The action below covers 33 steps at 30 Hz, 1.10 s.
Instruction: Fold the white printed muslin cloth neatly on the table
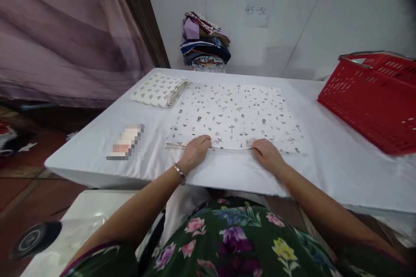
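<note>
A white cloth [232, 114] with small printed palm trees and other motifs lies spread flat and layered on the table in front of me. My left hand [196, 149] grips its near edge left of the middle, fingers curled over the fabric. Farther right along the same edge, my right hand [267, 152] pinches the cloth, thumb underneath. The fabric lifts slightly at that pinch. Beyond my left hand, a folded cream cloth [159, 90] with grey prints touches or nearly touches the spread cloth's far left corner.
A white-covered table [325, 169] carries everything. On its right stands a red plastic basket [370, 95]. A blurred-out flat object [126, 142], perhaps a phone, lies on the left. Folded fabrics [206, 45] are stacked against the wall. A pink curtain [65, 30] hangs at left.
</note>
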Each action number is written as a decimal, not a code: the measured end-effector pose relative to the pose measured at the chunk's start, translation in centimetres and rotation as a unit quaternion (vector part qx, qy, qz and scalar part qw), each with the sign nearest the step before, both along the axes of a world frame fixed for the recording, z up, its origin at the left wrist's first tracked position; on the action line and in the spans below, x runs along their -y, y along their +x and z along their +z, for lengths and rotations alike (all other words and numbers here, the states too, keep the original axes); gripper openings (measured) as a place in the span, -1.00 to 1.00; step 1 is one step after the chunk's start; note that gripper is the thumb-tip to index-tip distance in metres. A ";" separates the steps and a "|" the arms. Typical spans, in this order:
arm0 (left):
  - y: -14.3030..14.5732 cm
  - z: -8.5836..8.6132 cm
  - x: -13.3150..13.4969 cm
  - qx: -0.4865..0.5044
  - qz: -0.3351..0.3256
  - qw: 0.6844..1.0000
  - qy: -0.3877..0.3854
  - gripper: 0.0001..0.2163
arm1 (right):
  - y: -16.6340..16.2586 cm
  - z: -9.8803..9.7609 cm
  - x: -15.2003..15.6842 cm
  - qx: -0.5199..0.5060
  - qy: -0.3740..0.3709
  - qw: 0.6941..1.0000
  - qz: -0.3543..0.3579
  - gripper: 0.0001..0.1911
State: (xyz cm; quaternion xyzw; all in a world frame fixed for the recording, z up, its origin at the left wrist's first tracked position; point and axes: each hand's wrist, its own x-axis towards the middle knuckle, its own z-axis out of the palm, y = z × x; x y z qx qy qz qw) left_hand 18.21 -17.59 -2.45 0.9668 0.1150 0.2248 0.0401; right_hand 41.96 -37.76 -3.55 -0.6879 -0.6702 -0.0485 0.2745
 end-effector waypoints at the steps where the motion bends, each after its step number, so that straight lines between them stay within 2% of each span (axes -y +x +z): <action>1: -0.1 -0.1 0.0 -0.007 0.002 1.000 0.013 -0.84 | 0.0 0.0 0.0 0.005 0.002 1.000 0.003 -0.77; 5: -0.3 -0.3 0.0 -0.030 0.007 0.998 0.049 -0.78 | 0.1 0.1 0.0 0.040 0.001 0.999 0.023 -0.78; 12: -0.6 0.3 0.3 -0.042 -0.020 0.998 0.045 -0.81 | 0.1 0.3 0.5 0.057 -0.016 0.998 0.027 -0.79; 22: 0.0 0.3 0.3 -0.046 0.019 0.998 0.024 -0.82 | 0.1 0.0 0.4 0.072 -0.018 0.997 0.006 -0.73; 26: -0.2 0.4 0.2 -0.019 0.004 1.000 0.009 -0.81 | 0.1 -0.1 0.4 0.064 0.009 0.998 0.004 -0.75; 33: -0.9 0.5 0.2 0.006 -0.032 0.999 0.024 -0.83 | 0.0 -0.3 0.4 0.075 0.005 0.997 -0.005 -0.77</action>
